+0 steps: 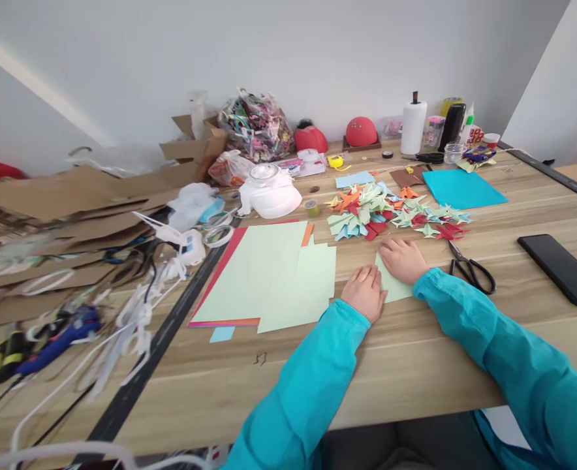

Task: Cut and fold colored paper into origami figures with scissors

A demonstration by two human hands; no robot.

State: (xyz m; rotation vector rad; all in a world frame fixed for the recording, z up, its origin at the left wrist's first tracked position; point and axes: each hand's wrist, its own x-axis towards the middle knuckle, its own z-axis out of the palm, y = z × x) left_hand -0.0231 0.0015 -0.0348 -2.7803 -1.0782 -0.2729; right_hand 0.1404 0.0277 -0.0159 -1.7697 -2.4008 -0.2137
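My right hand [403, 260] lies with its fingers flat on a small pale green piece of paper [395, 289], covering its upper part. Close beside it, my left hand [365, 292] rests palm down, fingers lying on the table, its thumb side at the paper's left edge. Just left of it is a stack of pale green sheets [254, 274], with red and orange paper showing beneath. Folded paper pieces [367, 205] in green, red, orange and blue are heaped beyond my hands. Scissors [469, 267] with black handles lie to the right of my right hand.
A black phone [560, 269] lies far right, a turquoise sheet [465, 189] at the back. Along the wall stand a bag of colourful scraps [256, 127], red domes [361, 132] and a white bottle [414, 127]. Cardboard [73, 196], cables and a blue glue gun [63, 339] crowd the left.
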